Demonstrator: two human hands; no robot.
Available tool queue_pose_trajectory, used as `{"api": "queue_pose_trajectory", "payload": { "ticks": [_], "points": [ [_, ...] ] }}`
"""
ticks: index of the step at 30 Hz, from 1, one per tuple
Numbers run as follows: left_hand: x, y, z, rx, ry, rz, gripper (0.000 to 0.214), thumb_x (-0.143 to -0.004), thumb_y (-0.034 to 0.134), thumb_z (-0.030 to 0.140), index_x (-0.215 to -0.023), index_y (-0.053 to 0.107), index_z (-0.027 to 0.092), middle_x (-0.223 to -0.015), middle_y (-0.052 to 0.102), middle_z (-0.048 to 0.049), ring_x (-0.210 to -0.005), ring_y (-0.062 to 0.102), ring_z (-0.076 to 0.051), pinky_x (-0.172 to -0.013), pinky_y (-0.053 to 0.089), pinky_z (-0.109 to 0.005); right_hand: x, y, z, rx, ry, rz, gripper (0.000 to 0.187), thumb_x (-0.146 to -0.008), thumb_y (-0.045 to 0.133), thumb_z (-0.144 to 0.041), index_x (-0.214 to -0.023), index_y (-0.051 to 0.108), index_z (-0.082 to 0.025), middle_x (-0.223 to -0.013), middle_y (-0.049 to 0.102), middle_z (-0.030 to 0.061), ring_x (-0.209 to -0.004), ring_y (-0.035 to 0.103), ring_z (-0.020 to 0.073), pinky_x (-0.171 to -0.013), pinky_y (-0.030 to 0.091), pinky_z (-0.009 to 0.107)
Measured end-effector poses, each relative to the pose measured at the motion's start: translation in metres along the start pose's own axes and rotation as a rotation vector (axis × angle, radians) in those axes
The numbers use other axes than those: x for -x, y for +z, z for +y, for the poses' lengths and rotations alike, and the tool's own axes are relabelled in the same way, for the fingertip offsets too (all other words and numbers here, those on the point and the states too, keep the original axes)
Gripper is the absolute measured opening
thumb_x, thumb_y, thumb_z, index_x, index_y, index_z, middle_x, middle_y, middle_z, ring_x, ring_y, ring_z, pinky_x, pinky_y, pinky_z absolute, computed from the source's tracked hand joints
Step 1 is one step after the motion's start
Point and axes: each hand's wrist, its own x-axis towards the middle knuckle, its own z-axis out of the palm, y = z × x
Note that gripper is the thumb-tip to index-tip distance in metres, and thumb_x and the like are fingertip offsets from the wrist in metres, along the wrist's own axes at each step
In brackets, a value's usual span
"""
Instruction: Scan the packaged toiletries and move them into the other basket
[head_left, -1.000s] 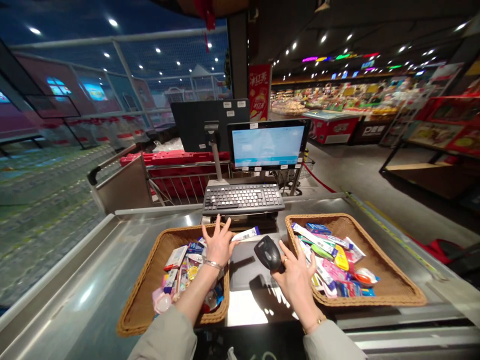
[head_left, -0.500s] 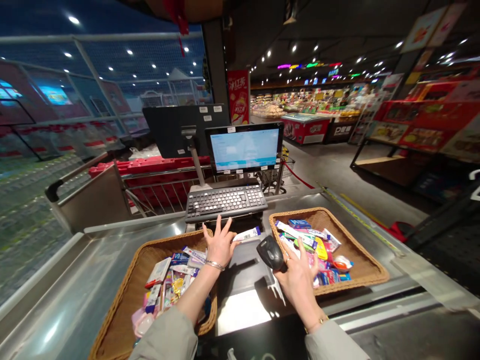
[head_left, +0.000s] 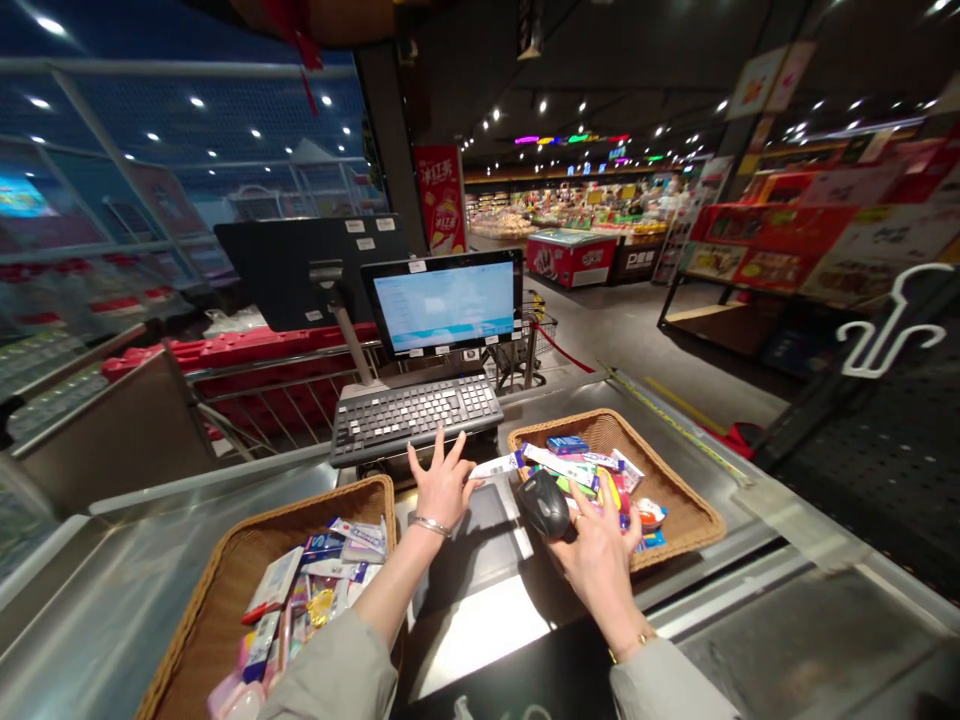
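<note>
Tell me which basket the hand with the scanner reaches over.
The right basket: the right hand, holding the scanner, spreads over its near rim. The left basket lies far from it.

Red hanging banner (head_left: 441,196): white Chinese characters, "冰红茶". All else too small to read.

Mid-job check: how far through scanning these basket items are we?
Done: hard to judge, since the left basket and the right basket both hold heaps of small packets. In hand: the right hand grips the black scanner; the left hand, fingers spread, has a white packet by its thumb, grip unclear. Left: probably plenty, as neither basket is empty.
</note>
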Motion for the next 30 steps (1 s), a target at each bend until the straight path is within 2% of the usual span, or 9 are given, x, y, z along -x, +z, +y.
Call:
{"api": "queue_pose_trajectory", "payload": {
  "ticks": [9, 21, 26, 30],
  "points": [
    [-0.026, 0.019, 0.025, 0.035, 0.065, -0.005, 0.011, -0.085, 0.061, 0.036, -0.088, 0.068, 0.028, -0.148, 0.046, -0.0013, -0.146, 0.021, -0.035, -0.108, -0.010, -0.075, -0.008, -0.011, 0.022, 0.055, 0.074, 0.023, 0.014, -0.075, 0.061, -0.031, -0.082, 0.071, -0.025, -0.125, 0.065, 0.0031, -0.139, 0.031, 0.0334, -0.109, 0.008, 0.061],
    [-0.058, 0.042, 0.055, 0.054, 0.192, -0.043, 0.009, -0.085, 0.062, 0.033, -0.086, 0.067, 0.026, -0.150, 0.044, -0.0025, -0.146, 0.020, -0.036, -0.108, -0.010, -0.075, -0.012, -0.021, 0.051, 0.107, 0.152, 0.064, 0.018, -0.078, 0.059, -0.034, -0.087, 0.072, -0.026, -0.127, 0.064, 0.0033, -0.140, 0.029, 0.0332, -0.110, 0.007, 0.061],
    [-0.068, 0.051, 0.067, 0.047, 0.235, -0.058, 0.010, -0.084, 0.063, 0.033, -0.089, 0.068, 0.026, -0.149, 0.046, -0.0021, -0.146, 0.018, -0.036, -0.108, -0.009, -0.076, -0.010, -0.022, 0.067, 0.150, 0.178, 0.050, 0.019, -0.077, 0.060, -0.030, -0.091, 0.073, -0.026, -0.128, 0.063, 0.0029, -0.140, 0.028, 0.0344, -0.109, 0.008, 0.062],
    [-0.080, 0.060, 0.082, 0.061, 0.261, -0.078, 0.012, -0.085, 0.061, 0.032, -0.094, 0.069, 0.028, -0.148, 0.046, -0.0009, -0.147, 0.016, -0.035, -0.108, -0.007, -0.076, -0.008, -0.026, 0.075, 0.174, 0.200, 0.078, 0.022, -0.080, 0.058, -0.036, -0.091, 0.073, -0.026, -0.127, 0.064, 0.0032, -0.139, 0.029, 0.0346, -0.109, 0.007, 0.062]
  ]
}}
